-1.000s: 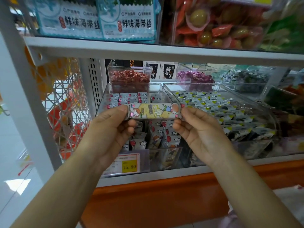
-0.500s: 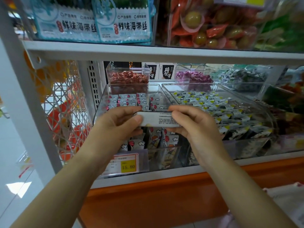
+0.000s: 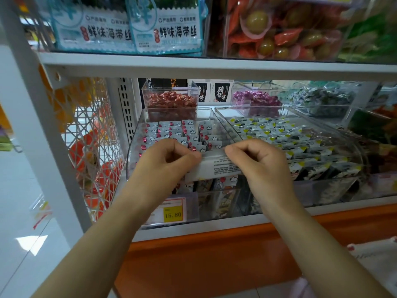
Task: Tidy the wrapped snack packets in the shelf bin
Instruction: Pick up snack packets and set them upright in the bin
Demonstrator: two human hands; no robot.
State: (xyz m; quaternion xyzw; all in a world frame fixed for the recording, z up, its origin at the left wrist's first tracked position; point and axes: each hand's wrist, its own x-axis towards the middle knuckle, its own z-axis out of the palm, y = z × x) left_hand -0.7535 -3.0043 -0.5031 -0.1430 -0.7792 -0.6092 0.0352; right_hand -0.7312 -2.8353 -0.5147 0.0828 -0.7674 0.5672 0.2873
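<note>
While my left hand (image 3: 169, 161) and right hand (image 3: 256, 162) hold a packet (image 3: 217, 167) over the bin (image 3: 134, 145), each grip clamps one end.

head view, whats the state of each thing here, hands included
left bin, open-topped, packets standing in rows
right bin, open-topped, filled with packets
snack packet, held level at the left bin's front, small-print side towards the camera
left hand, pinches the snack packet's left end
right hand, pinches the snack packet's right end
price tag, in its holder, reads 15.80
</note>
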